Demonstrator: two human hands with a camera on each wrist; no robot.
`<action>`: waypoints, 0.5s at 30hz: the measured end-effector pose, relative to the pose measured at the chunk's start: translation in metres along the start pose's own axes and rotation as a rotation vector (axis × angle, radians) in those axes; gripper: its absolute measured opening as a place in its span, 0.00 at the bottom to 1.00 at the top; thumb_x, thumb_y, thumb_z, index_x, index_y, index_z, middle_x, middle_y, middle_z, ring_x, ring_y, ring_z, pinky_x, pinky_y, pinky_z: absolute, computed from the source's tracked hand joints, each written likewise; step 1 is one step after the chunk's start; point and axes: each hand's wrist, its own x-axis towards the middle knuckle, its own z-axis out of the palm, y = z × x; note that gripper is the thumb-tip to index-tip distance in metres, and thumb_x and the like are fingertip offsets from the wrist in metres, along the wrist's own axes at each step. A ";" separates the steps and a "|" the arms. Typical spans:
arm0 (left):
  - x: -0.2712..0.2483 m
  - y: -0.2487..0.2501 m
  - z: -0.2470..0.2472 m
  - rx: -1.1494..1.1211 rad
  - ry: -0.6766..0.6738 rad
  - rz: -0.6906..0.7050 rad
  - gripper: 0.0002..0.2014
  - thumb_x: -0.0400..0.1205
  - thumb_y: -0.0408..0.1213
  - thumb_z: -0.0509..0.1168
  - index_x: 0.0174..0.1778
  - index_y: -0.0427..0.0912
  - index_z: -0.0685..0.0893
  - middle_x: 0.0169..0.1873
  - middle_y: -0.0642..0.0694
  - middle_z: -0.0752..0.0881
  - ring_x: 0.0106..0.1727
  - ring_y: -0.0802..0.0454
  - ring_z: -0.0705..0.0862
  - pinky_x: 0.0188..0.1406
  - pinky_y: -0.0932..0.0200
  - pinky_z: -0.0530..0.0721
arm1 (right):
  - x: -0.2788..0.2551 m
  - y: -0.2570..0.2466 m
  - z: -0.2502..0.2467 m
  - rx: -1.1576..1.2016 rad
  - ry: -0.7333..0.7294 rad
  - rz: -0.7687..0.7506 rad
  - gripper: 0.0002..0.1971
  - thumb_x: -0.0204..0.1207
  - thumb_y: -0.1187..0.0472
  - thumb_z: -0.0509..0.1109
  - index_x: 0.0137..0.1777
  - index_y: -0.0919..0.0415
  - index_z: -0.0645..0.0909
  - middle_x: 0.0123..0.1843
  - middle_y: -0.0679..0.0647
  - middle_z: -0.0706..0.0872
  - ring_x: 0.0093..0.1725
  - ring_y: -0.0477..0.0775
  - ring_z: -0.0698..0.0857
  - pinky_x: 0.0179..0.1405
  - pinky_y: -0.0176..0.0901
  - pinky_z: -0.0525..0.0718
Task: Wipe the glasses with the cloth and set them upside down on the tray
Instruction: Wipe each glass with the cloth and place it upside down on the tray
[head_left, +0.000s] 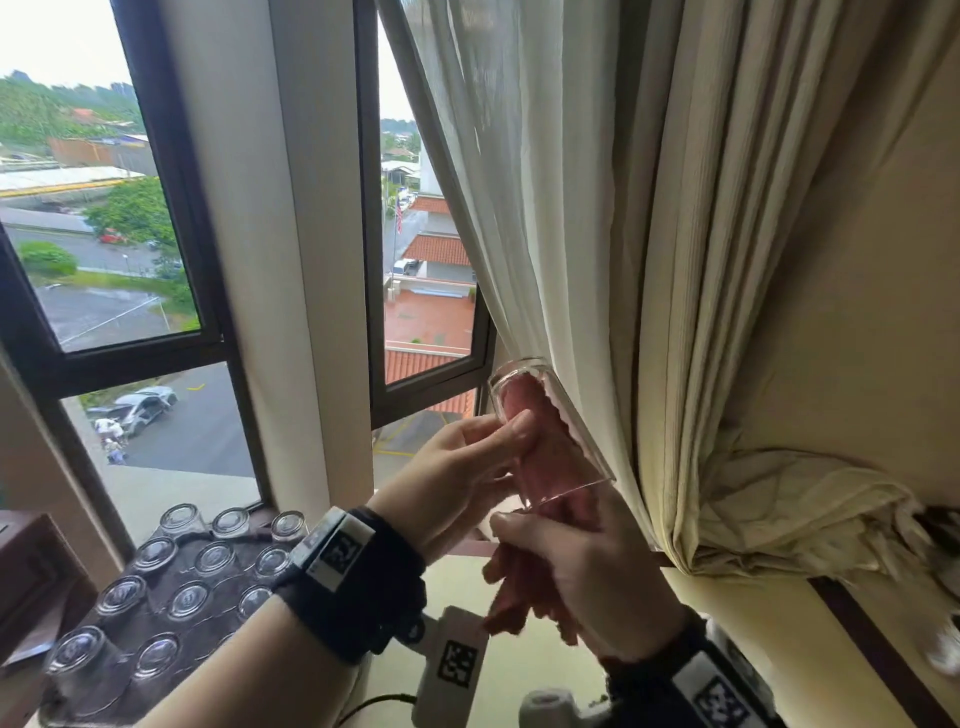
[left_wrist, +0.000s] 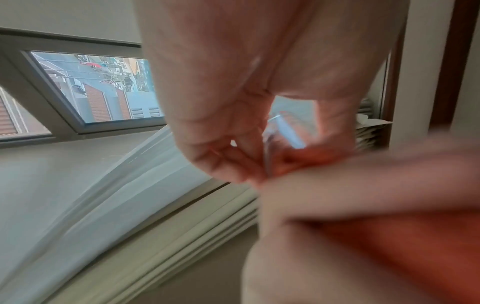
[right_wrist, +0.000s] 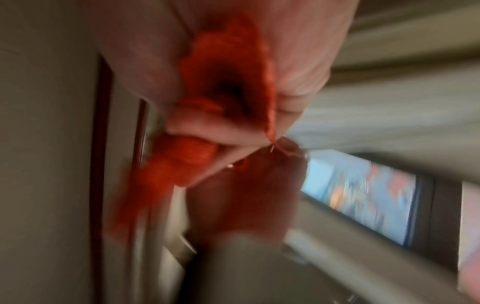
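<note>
Clear glass (head_left: 550, 431) up by the window, and through its wall shows the cloth (head_left: 540, 571), a salmon pink in the head view, burning orange-red in both wrist views. Behind it, the curtain (head_left: 701, 234) runs cream with fine ribbing, and a sheer white curtain (head_left: 493, 156) hangs beside it. Dark brown, almost black window frame (head_left: 197, 260); outside, terracotta-red roofs, green trees, grey tarmac. Low on the left, clear upturned glasses (head_left: 187, 597) stand on a dark brown tray (head_left: 140, 631). Black bands on both wrists carry white tags with black square codes.
</note>
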 end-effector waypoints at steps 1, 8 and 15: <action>-0.001 -0.004 -0.001 -0.091 -0.053 0.013 0.22 0.81 0.48 0.78 0.61 0.32 0.89 0.54 0.34 0.89 0.55 0.39 0.88 0.64 0.44 0.88 | -0.002 -0.006 0.002 0.203 -0.058 0.006 0.08 0.74 0.61 0.77 0.47 0.66 0.87 0.29 0.66 0.86 0.19 0.57 0.83 0.18 0.38 0.78; 0.001 -0.019 -0.009 -0.030 -0.113 0.010 0.36 0.84 0.52 0.76 0.84 0.39 0.75 0.76 0.36 0.84 0.77 0.37 0.82 0.82 0.32 0.76 | 0.003 -0.011 -0.002 0.671 0.079 0.165 0.29 0.74 0.40 0.68 0.63 0.64 0.84 0.32 0.62 0.84 0.10 0.49 0.70 0.10 0.30 0.70; -0.004 -0.006 -0.025 0.240 0.038 -0.056 0.22 0.88 0.49 0.68 0.78 0.47 0.81 0.71 0.39 0.88 0.72 0.40 0.88 0.78 0.36 0.83 | 0.007 0.008 -0.022 -0.195 0.359 -0.221 0.10 0.74 0.48 0.76 0.37 0.53 0.85 0.25 0.59 0.81 0.17 0.53 0.79 0.17 0.40 0.79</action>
